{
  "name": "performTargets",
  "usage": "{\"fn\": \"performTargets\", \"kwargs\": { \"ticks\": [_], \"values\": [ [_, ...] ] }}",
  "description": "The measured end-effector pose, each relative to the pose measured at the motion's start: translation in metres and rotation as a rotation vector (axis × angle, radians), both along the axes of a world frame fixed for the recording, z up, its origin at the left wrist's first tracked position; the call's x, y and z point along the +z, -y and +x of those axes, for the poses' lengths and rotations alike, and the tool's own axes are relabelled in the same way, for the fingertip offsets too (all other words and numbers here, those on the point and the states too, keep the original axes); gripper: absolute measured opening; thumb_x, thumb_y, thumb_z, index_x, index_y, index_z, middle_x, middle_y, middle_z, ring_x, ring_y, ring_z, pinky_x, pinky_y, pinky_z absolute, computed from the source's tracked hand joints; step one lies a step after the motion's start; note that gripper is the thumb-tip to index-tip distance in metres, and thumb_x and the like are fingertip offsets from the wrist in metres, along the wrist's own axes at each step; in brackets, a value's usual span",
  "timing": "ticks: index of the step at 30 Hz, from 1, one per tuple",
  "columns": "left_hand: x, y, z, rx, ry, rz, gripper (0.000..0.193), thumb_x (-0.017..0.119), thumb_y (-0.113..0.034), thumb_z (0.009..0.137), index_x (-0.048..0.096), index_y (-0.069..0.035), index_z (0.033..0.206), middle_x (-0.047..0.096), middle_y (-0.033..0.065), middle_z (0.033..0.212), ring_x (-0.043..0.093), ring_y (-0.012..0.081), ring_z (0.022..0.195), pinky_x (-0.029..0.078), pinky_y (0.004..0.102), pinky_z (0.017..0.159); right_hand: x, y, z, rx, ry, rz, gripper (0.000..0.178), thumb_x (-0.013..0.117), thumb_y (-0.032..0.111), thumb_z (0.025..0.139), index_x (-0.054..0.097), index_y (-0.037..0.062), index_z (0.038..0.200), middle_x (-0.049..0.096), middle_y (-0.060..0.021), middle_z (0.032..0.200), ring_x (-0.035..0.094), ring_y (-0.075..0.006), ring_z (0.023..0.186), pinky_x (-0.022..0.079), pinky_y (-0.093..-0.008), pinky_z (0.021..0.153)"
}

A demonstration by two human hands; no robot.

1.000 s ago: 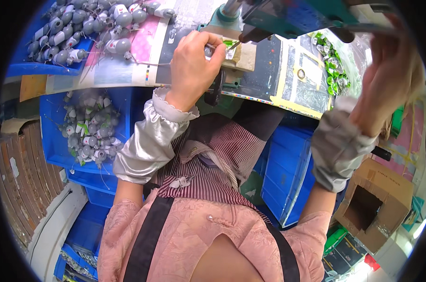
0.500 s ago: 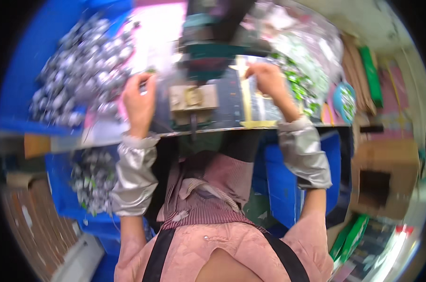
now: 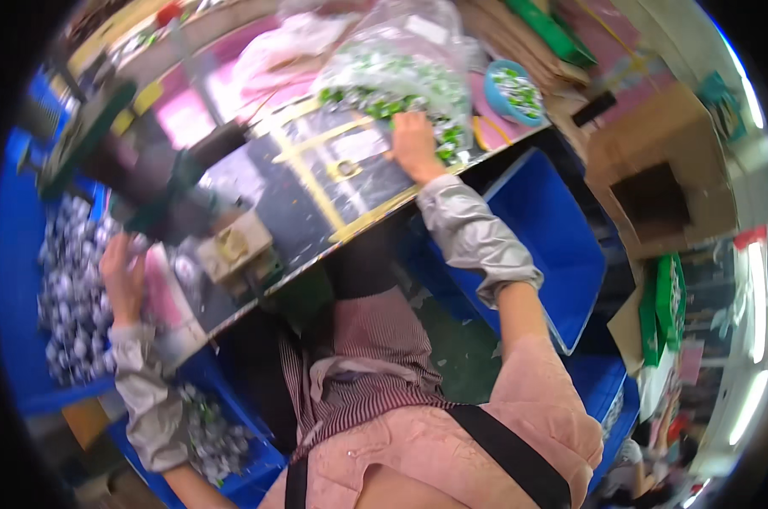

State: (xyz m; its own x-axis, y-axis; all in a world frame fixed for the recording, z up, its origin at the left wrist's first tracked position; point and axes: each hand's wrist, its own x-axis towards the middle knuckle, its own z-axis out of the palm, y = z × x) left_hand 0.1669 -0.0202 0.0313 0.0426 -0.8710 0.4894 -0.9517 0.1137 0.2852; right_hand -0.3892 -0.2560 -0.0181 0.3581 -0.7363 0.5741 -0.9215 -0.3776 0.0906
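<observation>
My left hand point(image 3: 123, 278) hangs at the near edge of a heap of small silver-grey rounded parts point(image 3: 74, 284) in a blue bin. Its thumb stands apart from the bent fingers, and no part shows between them. On the right, my right hand point(image 3: 415, 148) rests at the edge of a pile of small green and white parts point(image 3: 379, 103), which spills from a clear plastic bag point(image 3: 401, 55). Its fingers curl into the pile, so whatever they grip is hidden. Between my hands stands a dark green bench press point(image 3: 159, 191) with a tan block fixture point(image 3: 235, 244).
A light-blue bowl point(image 3: 513, 92) of green and white parts sits at the bench's right end. Below are an empty-looking blue bin point(image 3: 545, 246) and another blue bin point(image 3: 261, 458) with loose parts. A cardboard box point(image 3: 664, 161) stands far right.
My view has swung to the right, so the press now appears further left. My right hand has gone from the taped bench top to the green parts; my left hand has gone to the silver heap.
</observation>
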Motion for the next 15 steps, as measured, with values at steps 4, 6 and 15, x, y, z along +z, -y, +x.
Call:
{"fn": "performTargets", "kwargs": {
  "ticks": [4,6,15],
  "values": [
    [-0.008,-0.002,0.046,0.039,-0.095,-0.327,0.037,0.072,-0.009,0.090,0.059,-0.002,0.125,0.066,0.0094,0.113,0.062,0.0222,0.099,0.050,0.0334,0.089,-0.016,0.007,0.005,0.015,0.054,-0.060,0.012,0.064,0.014,0.077,0.060,0.0065,0.086,0.063,-0.0152,0.089,0.059,-0.0346,0.091,0.047,-0.0469,0.082],
    [-0.015,-0.008,0.077,0.145,-0.170,-0.146,0.034,0.071,-0.008,0.090,0.059,-0.006,0.122,0.065,0.0065,0.112,0.061,0.0181,0.098,0.049,0.0317,0.088,-0.012,0.003,0.006,0.030,0.021,-0.073,0.012,0.064,0.015,0.079,0.062,0.0068,0.087,0.063,-0.0149,0.090,0.059,-0.0348,0.093,0.046,-0.0480,0.084],
    [0.033,0.029,0.191,0.107,-0.786,-0.365,0.039,0.066,-0.017,0.098,0.059,-0.002,0.133,0.064,0.0090,0.125,0.061,0.0145,0.108,0.048,0.0262,0.094,0.005,-0.009,0.007,0.111,0.765,-0.068,0.024,0.063,0.010,0.089,0.062,0.0024,0.112,0.067,-0.0208,0.103,0.064,-0.0432,0.095,0.050,-0.0491,0.082]
  ]
}}
